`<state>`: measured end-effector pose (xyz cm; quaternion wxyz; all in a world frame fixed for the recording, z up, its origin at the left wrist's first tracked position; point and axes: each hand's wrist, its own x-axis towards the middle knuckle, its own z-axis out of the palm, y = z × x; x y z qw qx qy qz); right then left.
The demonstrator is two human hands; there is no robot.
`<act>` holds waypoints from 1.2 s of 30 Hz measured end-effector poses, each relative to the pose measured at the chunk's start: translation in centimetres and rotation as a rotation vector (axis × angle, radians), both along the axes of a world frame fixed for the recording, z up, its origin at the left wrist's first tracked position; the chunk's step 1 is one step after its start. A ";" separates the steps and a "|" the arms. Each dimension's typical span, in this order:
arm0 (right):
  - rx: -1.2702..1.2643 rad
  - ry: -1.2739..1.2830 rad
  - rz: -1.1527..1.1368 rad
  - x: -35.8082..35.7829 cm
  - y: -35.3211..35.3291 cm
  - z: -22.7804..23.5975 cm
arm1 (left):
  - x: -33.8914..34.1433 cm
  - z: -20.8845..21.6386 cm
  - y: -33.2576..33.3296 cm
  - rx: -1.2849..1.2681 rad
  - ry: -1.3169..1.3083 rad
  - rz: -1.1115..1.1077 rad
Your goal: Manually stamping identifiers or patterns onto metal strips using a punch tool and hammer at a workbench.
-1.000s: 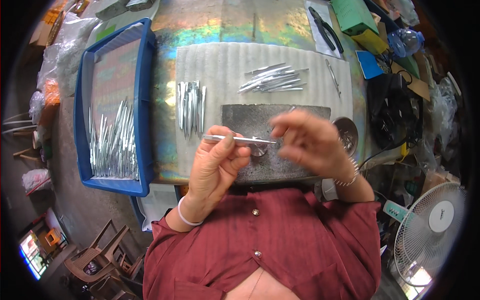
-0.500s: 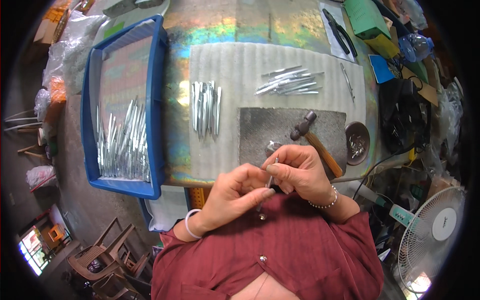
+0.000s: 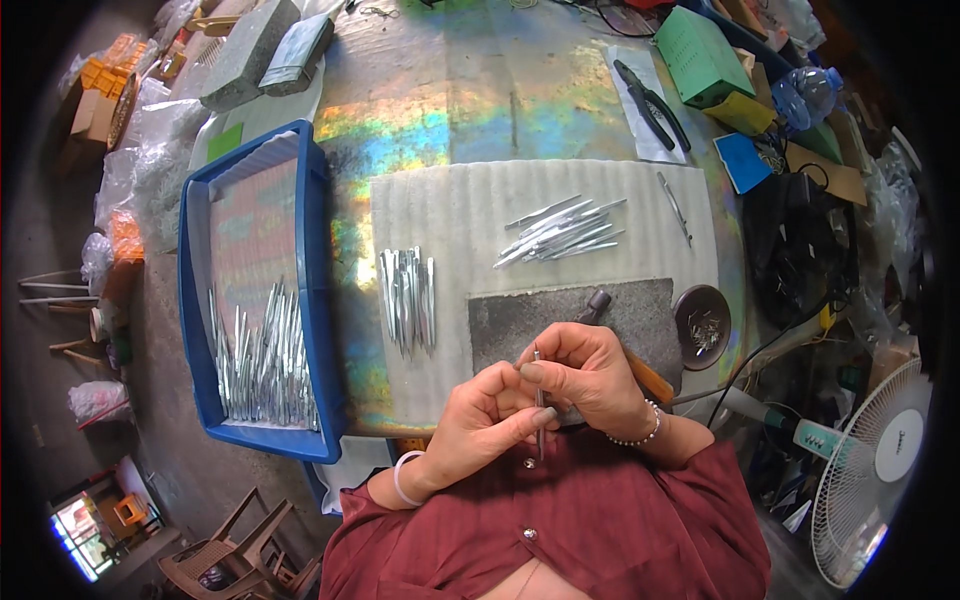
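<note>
My left hand (image 3: 492, 418) and my right hand (image 3: 588, 378) meet in front of my chest at the table's near edge. Between them a slim silver metal rod (image 3: 540, 440) stands nearly upright. Right thumb and fingertips pinch its upper end, while the left thumb and fingers close around it lower down. Behind the right hand lies a hammer (image 3: 650, 380) with a wooden handle, partly hidden, on a dark rough slab (image 3: 510, 315). Similar rods form a loose pile (image 3: 560, 235) and a neater row (image 3: 407, 300) on the pale foam sheet (image 3: 455, 215).
To the left, a blue tray (image 3: 327, 300) holds many rods. A dark bowl (image 3: 683, 312) of small metal bits sits right of the slab. Beyond are a single rod (image 3: 676, 210), black-handled pliers (image 3: 652, 112) and a green box (image 3: 702, 58). A white fan (image 3: 880, 460) stands at right.
The whole view has shifted, so the table sits lower in the picture. The rod is more upright between my hands; both hands keep their hold on it.
</note>
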<state>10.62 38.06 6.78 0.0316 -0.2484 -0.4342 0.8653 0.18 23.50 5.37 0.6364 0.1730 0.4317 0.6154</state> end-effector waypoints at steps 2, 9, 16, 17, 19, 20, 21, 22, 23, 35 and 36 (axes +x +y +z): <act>-0.014 -0.007 -0.011 -0.3 0.2 0.0 | -0.1 0.0 0.4 0.003 0.004 0.007; -0.028 0.017 0.011 -0.2 0.9 -0.6 | -0.3 0.0 1.0 -0.016 -0.025 0.028; -0.007 -0.014 0.020 0.5 0.6 -1.1 | 0.1 0.0 0.9 -0.022 0.012 0.044; -0.005 -0.015 0.021 0.6 0.6 -1.0 | 0.2 0.0 0.8 -0.027 0.008 0.045; -0.009 -0.022 0.023 0.6 0.5 -0.7 | 0.4 -0.1 0.7 -0.031 0.037 0.062; 0.002 -0.037 0.018 0.6 0.4 -0.4 | 0.4 -0.2 0.6 -0.037 0.032 0.061; 0.013 -0.052 0.012 0.6 0.3 -0.3 | 0.4 -0.3 0.4 -0.032 0.043 0.048; 0.007 -0.059 0.012 0.7 0.3 -0.4 | 0.5 -0.4 0.3 -0.026 0.054 0.035; 0.007 -0.039 0.027 0.8 0.5 -0.6 | 0.5 -0.4 0.3 -0.033 0.047 0.037; -0.003 -0.024 0.061 1.0 0.2 -1.0 | 0.7 -0.6 -0.1 -0.011 0.049 0.023; -0.063 -0.003 0.055 0.9 0.3 -0.8 | 0.7 -0.7 -0.2 -0.016 0.045 0.029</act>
